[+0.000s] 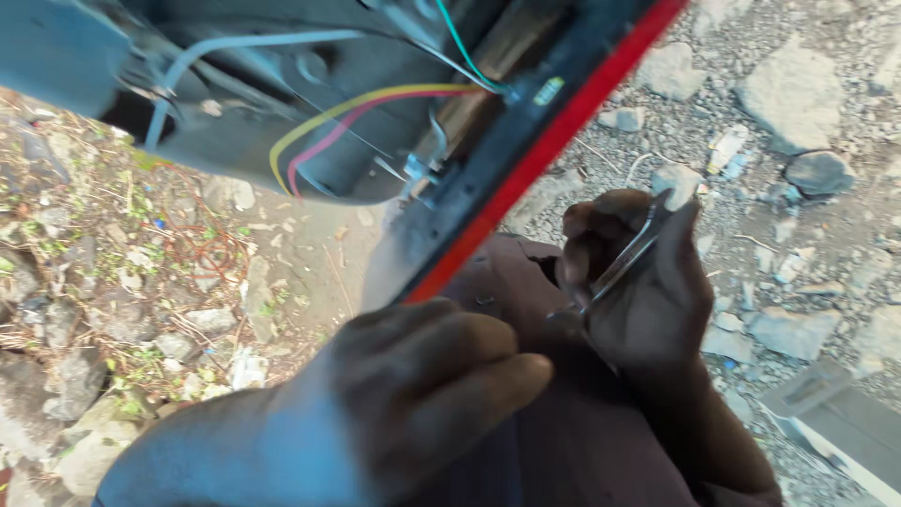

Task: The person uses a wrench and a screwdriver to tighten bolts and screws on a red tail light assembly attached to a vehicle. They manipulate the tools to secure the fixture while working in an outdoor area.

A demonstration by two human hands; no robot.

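Observation:
My right hand [638, 282] is closed around a slim shiny metal spanner [627, 258], held just right of the red edge [535, 155] of a vehicle panel. My left hand [427, 385] hangs low and close to the camera, fingers curled, below that red edge; I cannot see anything in it. Above, the grey underside of the panel [282, 103] shows loose wires: yellow and pink ones [357, 108], a green one [465, 47] and a pale blue one [235, 42]. A small metal bracket [422, 169] hangs by the wires.
Stony, gravelly ground [779, 113] lies to the right, dirt with dry twigs and stones [122, 272] to the left. A grey flat block [845, 422] sits at the lower right. My dark trousers [563, 441] fill the lower middle.

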